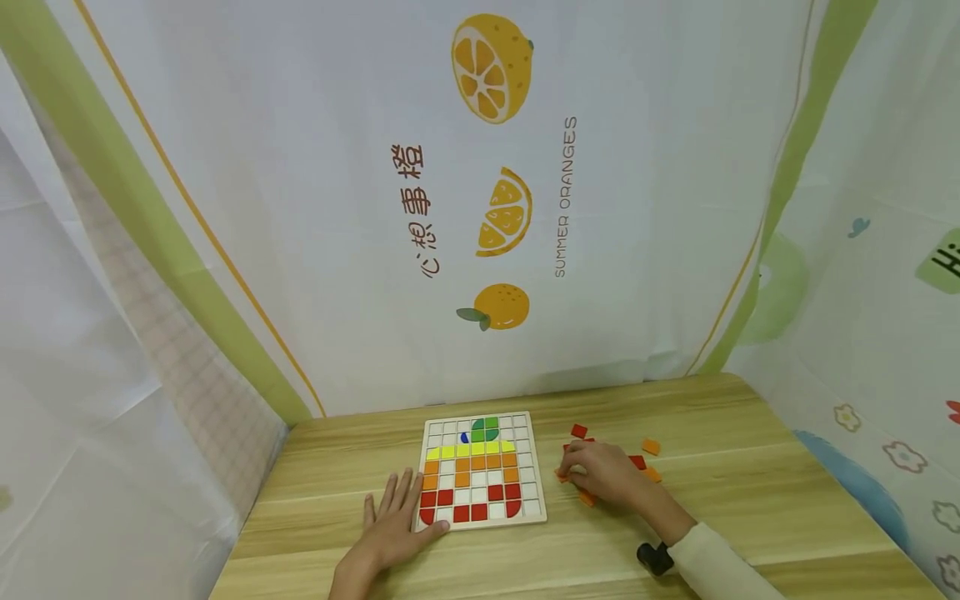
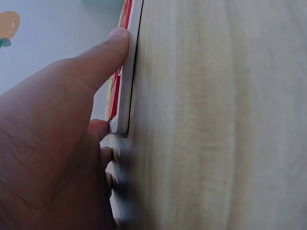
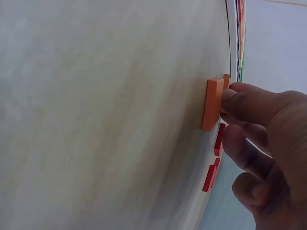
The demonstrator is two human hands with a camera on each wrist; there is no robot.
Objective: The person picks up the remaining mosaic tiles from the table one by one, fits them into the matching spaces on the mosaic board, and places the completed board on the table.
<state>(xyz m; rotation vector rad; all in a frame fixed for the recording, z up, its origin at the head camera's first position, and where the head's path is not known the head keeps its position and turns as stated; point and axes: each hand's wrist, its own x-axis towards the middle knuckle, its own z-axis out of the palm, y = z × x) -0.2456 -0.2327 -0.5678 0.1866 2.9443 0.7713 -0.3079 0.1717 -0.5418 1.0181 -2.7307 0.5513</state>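
Note:
A white-rimmed grid board (image 1: 536,467) lies on the table, partly filled with red, orange, yellow, green and blue tiles. My left hand (image 1: 393,527) rests at its near left corner with fingers spread. In the left wrist view, the thumb (image 2: 120,40) lies against the board's edge (image 2: 125,100). To the right of the board, my right hand (image 1: 606,473) is over a group of loose tiles. Its thumb and fingertips pinch an orange square tile (image 1: 561,475), mostly hidden by the fingers. Another orange tile (image 3: 212,105) lies just in front of the thumb in the right wrist view.
Loose red tiles (image 1: 579,431) and orange tiles (image 1: 651,447) lie scattered around the right hand. A small black object (image 1: 654,559) is beside the right wrist. The wooden table (image 1: 315,467) meets a white curtain (image 1: 360,358) printed with oranges at its back edge.

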